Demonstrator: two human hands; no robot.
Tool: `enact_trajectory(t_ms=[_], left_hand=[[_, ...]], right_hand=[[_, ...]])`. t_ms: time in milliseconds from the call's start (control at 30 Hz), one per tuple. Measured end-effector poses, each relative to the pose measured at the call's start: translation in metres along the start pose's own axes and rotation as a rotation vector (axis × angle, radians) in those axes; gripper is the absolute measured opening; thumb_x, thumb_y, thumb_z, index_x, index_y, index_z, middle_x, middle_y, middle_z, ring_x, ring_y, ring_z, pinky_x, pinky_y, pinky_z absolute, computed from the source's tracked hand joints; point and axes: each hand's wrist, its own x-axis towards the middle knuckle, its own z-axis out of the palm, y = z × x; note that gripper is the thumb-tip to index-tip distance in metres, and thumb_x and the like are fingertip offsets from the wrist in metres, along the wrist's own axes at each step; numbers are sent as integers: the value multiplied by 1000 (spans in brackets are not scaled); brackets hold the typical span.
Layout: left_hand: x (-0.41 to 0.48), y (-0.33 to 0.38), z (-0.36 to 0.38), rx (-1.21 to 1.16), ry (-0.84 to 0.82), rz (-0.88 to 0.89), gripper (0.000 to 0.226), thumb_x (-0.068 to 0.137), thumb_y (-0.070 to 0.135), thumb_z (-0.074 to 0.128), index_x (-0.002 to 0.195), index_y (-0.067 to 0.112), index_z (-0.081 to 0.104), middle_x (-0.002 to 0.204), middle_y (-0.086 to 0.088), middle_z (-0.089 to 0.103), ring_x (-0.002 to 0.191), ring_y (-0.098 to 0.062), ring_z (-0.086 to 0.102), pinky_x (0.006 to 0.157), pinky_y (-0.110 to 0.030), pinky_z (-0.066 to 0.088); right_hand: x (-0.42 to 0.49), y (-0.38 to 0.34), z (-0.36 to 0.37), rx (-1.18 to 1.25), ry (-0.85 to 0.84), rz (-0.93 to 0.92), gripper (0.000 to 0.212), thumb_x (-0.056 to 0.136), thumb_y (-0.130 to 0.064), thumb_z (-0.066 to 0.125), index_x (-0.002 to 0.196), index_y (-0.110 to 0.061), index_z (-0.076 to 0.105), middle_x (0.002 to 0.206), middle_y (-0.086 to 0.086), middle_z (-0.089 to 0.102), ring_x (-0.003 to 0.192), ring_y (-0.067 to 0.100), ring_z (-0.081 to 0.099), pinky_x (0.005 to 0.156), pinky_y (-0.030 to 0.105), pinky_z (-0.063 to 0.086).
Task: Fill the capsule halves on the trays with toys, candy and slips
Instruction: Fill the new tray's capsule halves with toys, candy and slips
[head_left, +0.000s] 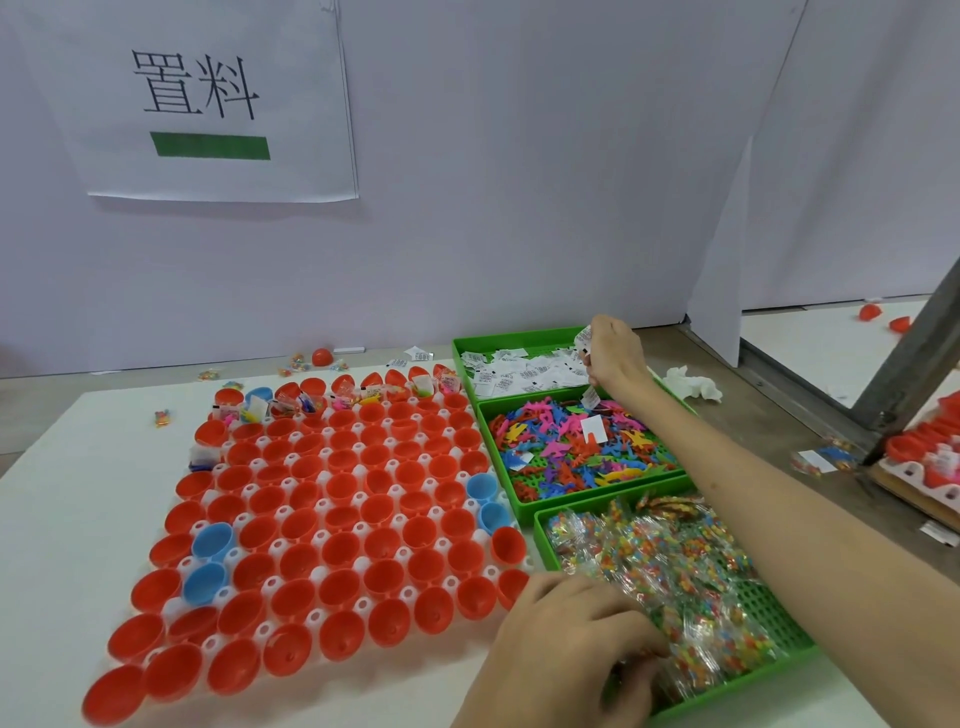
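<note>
On the white table (78, 467) your right hand (613, 358) pinches slips (584, 338) just off the capsule tray's (268, 586) far right corner, so the empty halves (343, 457) lie leftward and nearer you, while your left hand (566, 639) clutches candy packets (675, 582) off its near right corner.

The right arm (769, 483) stretches bare and nearly straight, forward and to the left. The right grip (615, 358) is raised with its back to the camera, its fingers bunched and pinching slips (584, 339). The left grip (566, 649) lies low and near, knuckles up, its fingers curled onto candy packets (675, 670).
</note>
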Motion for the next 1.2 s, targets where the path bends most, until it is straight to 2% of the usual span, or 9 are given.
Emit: enact_trajectory(t_ms=[300,367,433,633,700,800,900,1033,1200], left_hand=[[0,-2,1,33,-28,7,19,79,42,55,87,47,71,91,31,68,94,14,58,87,-9,41],[0,-2,1,29,-31,7,19,79,42,54,86,47,71,91,32,68,94,14,58,87,-9,41],[0,-2,1,27,-36,4,20,79,43,53,86,48,71,91,32,67,94,15,57,87,-8,41],[-1,-1,1,47,-45,6,19,80,44,53,86,49,70,91,33,67,94,15,57,87,-8,42],[0,-1,0,40,-37,7,19,80,44,53,86,49,70,91,33,67,94,15,57,87,-8,41],[0,-1,0,53,-27,14,20,81,44,52,85,49,71,91,33,67,93,15,58,87,-8,41],[0,-1,0,62,-12,18,20,80,43,53,85,48,71,90,31,68,93,14,58,88,-8,39],[-1,0,2,41,12,13,19,80,39,55,87,44,72,90,27,69,94,11,58,89,-10,35],[-1,-1,2,24,60,31,17,79,35,64,91,44,71,93,26,68,99,7,57,87,-8,37]], right_hand=[[13,-11,17,-15,-67,35,23,101,-15,36,81,-12,47,69,4,37,61,17,31,58,32,26],[14,-10,18,-16,-100,10,30,101,-16,43,86,1,62,70,6,40,62,17,32,59,31,26],[17,-8,17,-10,-116,8,39,101,-20,49,111,17,59,74,8,41,66,19,35,61,29,32],[16,-4,17,20,-175,-3,29,103,-27,52,120,-11,69,45,-13,43,50,11,35,53,25,40],[16,-3,19,29,-167,-36,26,102,-28,53,118,-15,70,60,-7,62,55,9,43,60,26,43],[17,-5,21,17,-167,-35,29,100,-29,57,123,-15,69,123,1,68,96,8,55,88,30,40],[19,-8,19,24,-124,-31,31,100,-27,58,126,-13,68,118,-4,69,111,17,61,88,29,43],[6,-15,4,42,-46,-110,10,95,-25,66,97,-23,75,90,-11,70,84,7,63,69,22,47],[-47,-19,-23,-35,-286,-229,7,92,-24,70,86,-24,75,77,-10,71,57,1,54,58,15,48]])
